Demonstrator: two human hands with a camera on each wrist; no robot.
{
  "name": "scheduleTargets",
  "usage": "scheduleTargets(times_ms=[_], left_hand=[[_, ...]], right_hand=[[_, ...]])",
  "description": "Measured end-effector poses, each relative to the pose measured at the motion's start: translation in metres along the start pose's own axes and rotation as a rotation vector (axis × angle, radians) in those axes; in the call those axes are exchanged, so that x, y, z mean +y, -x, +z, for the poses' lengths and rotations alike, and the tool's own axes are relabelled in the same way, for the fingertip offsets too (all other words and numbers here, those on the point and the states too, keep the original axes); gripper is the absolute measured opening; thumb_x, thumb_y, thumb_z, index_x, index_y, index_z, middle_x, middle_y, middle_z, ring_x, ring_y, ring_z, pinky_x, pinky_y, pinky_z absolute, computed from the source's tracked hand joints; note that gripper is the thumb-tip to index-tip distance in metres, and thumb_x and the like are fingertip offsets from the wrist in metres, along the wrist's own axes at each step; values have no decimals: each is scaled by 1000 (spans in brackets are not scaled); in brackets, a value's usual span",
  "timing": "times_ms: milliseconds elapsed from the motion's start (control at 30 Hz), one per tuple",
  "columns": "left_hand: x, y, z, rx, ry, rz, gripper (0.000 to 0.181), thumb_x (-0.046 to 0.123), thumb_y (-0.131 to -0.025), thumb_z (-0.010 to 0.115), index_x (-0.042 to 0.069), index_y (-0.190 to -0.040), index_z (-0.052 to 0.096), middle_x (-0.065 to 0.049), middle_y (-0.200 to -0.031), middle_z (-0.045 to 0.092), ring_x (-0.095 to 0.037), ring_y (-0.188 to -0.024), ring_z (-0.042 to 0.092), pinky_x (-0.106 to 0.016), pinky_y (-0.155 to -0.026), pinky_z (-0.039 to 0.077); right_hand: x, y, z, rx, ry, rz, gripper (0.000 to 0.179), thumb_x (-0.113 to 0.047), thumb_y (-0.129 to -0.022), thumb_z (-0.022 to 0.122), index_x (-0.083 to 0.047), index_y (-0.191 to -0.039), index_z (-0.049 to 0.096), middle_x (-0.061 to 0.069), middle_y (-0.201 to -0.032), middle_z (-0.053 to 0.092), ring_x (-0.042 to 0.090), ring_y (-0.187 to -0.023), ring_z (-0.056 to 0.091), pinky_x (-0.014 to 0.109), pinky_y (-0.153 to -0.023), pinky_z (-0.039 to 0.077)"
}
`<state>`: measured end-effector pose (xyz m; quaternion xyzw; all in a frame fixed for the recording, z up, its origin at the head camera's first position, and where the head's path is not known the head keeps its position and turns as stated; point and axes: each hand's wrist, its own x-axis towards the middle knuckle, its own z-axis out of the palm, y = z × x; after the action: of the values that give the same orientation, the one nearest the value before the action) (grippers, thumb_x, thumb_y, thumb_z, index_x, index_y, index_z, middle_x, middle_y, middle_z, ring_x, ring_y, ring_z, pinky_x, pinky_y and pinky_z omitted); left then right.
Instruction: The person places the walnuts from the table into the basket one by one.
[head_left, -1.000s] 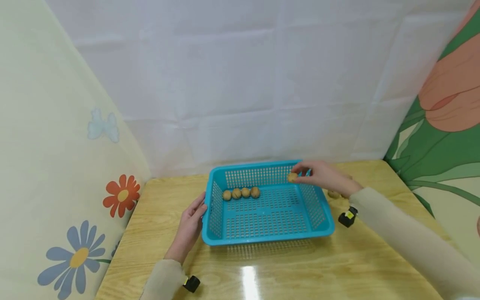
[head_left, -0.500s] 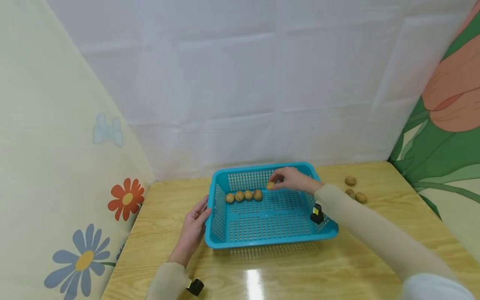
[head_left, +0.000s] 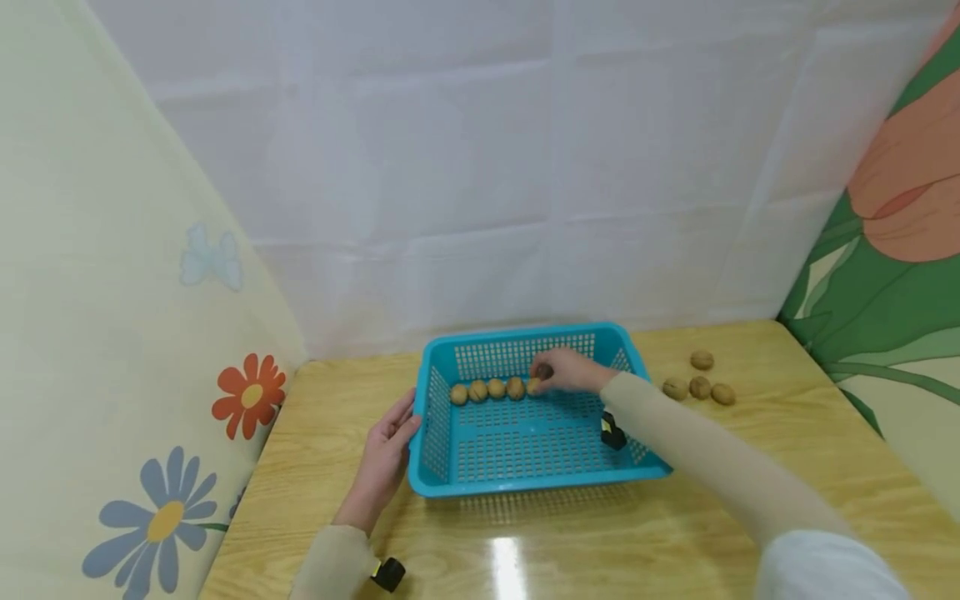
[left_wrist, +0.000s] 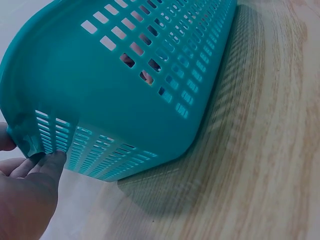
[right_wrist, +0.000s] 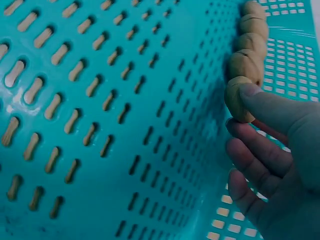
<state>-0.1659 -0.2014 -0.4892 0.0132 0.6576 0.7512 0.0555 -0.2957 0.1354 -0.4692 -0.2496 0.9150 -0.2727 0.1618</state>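
A blue perforated plastic basket (head_left: 532,483) stands on the wooden table, with several walnuts (head_left: 496,388) lined up inside along its far side. At the basket's left end my left hand (head_left: 384,458) grips the rim; in the left wrist view its fingers (left_wrist: 50,167) curl beneath the rim's edge. My right hand (head_left: 573,371) reaches into the basket and pinches one walnut (right_wrist: 237,100) at the right end of the row. Thumb and forefinger are on that walnut, right up against its neighbour (right_wrist: 245,67); the other fingers hang loosely curled below.
To the right of the basket, several more walnuts (head_left: 700,387) lie loose on the table (head_left: 750,467). A white cloth (head_left: 480,167) hangs behind the table's far edge, and flower-patterned panels (head_left: 165,333) flank it. Each wrist carries a small black camera (head_left: 388,574).
My right hand has carried a walnut leftward and down over the basket's right end to the row's end. The left hand keeps its hold on the rim.
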Motion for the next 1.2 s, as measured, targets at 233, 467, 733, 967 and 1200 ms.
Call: scheduleTargets(times_ms=[233,467,733,967,1200], left_hand=[[3,-2,1,-15,-13,7,59,15,-110,52,2,-163,30,-17,-166,35,-11,-142,47,-20,-104,49],[4,-5,1,-13,-1,14,58,13,-110,52,2,-163,30,-16,-166,35,-10,-142,48,-20,-105,49],[3,-6,1,-21,6,5,59,14,-110,52,3,-163,29,-16,-167,34,-14,-145,45,-20,-105,49],[1,-6,0,-12,11,4,59,14,-110,53,3,-163,30,-15,-166,35,-18,-146,44,-20,-104,50],[-1,-3,0,-6,19,-4,60,14,-110,53,3,-164,29,-15,-167,33,-24,-151,36,-20,-106,48]], right_hand=[[-1,-2,4,26,70,42,31,-21,-97,76,-5,-123,71,9,-115,73,26,-108,68,41,-92,59],[-3,5,-6,51,116,32,30,-22,-98,74,-6,-123,71,10,-120,73,27,-114,67,43,-96,58],[-13,33,-35,61,47,-21,33,-21,-101,70,-2,-129,69,13,-125,71,28,-114,67,44,-96,57],[-14,64,-56,113,60,-101,24,-21,-100,72,-8,-120,73,11,-117,74,22,-102,70,40,-87,60],[-3,100,-72,106,33,-96,29,-20,-102,69,-5,-126,70,12,-120,71,24,-104,68,46,-89,59]])
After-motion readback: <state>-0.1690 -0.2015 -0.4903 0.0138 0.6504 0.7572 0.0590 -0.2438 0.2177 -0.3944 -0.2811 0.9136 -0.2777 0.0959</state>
